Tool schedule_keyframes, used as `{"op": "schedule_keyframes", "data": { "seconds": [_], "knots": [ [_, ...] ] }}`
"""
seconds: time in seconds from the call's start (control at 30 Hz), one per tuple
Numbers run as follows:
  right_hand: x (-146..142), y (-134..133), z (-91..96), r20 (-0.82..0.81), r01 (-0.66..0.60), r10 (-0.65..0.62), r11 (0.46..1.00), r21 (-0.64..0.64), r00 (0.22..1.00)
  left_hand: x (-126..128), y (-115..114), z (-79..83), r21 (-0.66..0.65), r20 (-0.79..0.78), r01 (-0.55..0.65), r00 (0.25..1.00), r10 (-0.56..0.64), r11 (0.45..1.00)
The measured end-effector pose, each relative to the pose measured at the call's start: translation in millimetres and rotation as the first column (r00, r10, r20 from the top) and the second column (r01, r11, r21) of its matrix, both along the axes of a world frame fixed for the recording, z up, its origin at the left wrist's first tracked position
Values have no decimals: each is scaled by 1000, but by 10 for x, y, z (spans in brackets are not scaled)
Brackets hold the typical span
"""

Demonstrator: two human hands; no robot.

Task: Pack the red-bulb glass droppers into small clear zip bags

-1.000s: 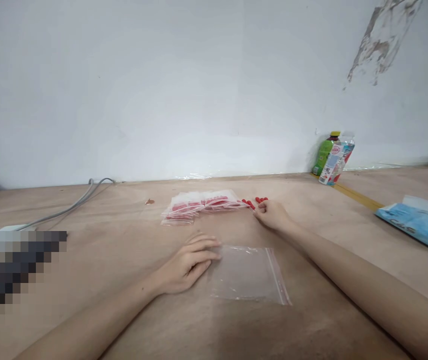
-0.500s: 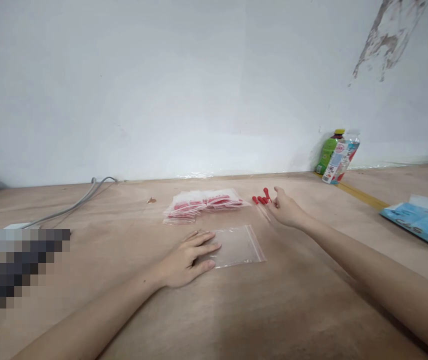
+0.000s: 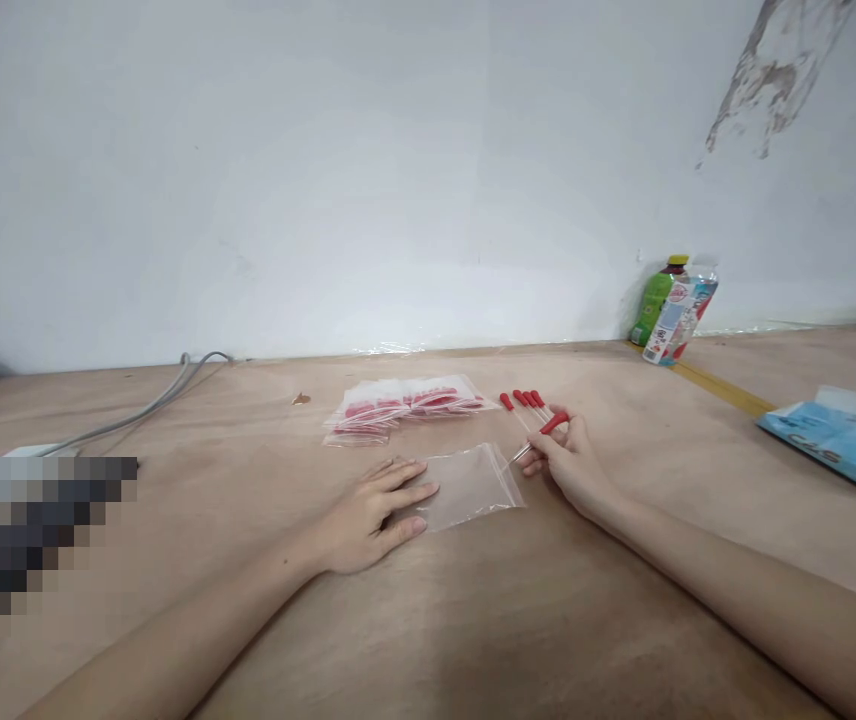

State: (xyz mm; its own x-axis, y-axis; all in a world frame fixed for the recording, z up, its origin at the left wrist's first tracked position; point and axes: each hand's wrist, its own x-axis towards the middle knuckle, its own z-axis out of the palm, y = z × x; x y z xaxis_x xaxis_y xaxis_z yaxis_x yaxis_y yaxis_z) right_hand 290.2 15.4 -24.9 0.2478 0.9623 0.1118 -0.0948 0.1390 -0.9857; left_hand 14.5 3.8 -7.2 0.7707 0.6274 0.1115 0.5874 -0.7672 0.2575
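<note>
Directions read as on a clock-face centred on the clear zip bag (image 3: 465, 492), twelve toward the wall (image 3: 323, 180).

- Clear zip bag: one, flat on the wooden tabletop (image 3: 548, 620); zip edge at three o'clock, apparently without contents.
- Left hand (image 3: 377, 515): at nine o'clock; fingers spread, laid over the near end of the film, pinching nothing.
- Right hand (image 3: 574, 462): at two o'clock; thumb and fingers pinching one red-bulbed dropper (image 3: 554, 422), tilted, stem aimed down toward the zip edge. Contact between tip and film: cannot tell.
- Loose droppers (image 3: 520, 398): four red bulbs visible, at one o'clock, lying side by side, stems partly hidden.
- Stacked bags (image 3: 404, 405): at eleven o'clock, overlapping, red contents showing through.
- Bottles (image 3: 672, 310): at two o'clock, far off by the wall.
- Blue packet (image 3: 840, 445): at three o'clock, well apart.

Step in hand, as judged: presenting the stem to the zip edge. Next move, as judged: calls for parting the two films, levelling the stem and sliding it toward nine o'clock, with the film pinned throughout.
</note>
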Motion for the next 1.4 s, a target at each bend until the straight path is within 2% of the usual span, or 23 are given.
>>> {"op": "schedule_keyframes", "data": {
  "seconds": [0.1, 0.2, 0.37, 0.53, 0.73, 0.97, 1.13, 1.2, 1.3, 1.4],
  "knots": [
    [54, 9, 3, 13, 77, -77, 997, 7, 997, -2, -2, 2, 0, 12, 11, 1000, -11, 1000],
    [82, 10, -15, -51, 72, -72, 997, -4, 996, 2, -1, 4, -5, 5, 1, 1000, -1, 1000],
    [34, -39, -29, -153, -95, 88, 995, -37, 984, 1, 7, -11, -5, 27, 6, 1000, -6, 1000],
    [78, -56, -45, -223, -345, 324, 936, -65, 920, 3, 2, -7, 11, -1, -4, 1000, 4, 1000],
    [209, -48, -30, 64, -536, 542, 840, -89, 838, 17, -16, 15, 20, 6, -13, 1000, 13, 1000],
    [196, -93, 6, 157, -663, 671, 741, -107, 724, 10, -2, -3, 32, 26, 2, 1000, -3, 999],
    [117, -66, 21, 248, -599, 620, 784, -160, 745, 15, -11, 11, 21, 1, -15, 1000, 15, 1000],
    [67, -48, 35, 346, -596, 604, 790, -143, 718, 20, -14, 18, 19, -6, -17, 1000, 17, 1000],
    [-3, -33, 52, 490, -635, 585, 768, -80, 646, 25, -13, 18, 25, 0, -12, 1000, 12, 1000],
    [-14, -41, 62, 507, -615, 585, 778, -129, 633, 21, -2, 5, 35, -11, -9, 1000, 9, 999]
  ]
}}
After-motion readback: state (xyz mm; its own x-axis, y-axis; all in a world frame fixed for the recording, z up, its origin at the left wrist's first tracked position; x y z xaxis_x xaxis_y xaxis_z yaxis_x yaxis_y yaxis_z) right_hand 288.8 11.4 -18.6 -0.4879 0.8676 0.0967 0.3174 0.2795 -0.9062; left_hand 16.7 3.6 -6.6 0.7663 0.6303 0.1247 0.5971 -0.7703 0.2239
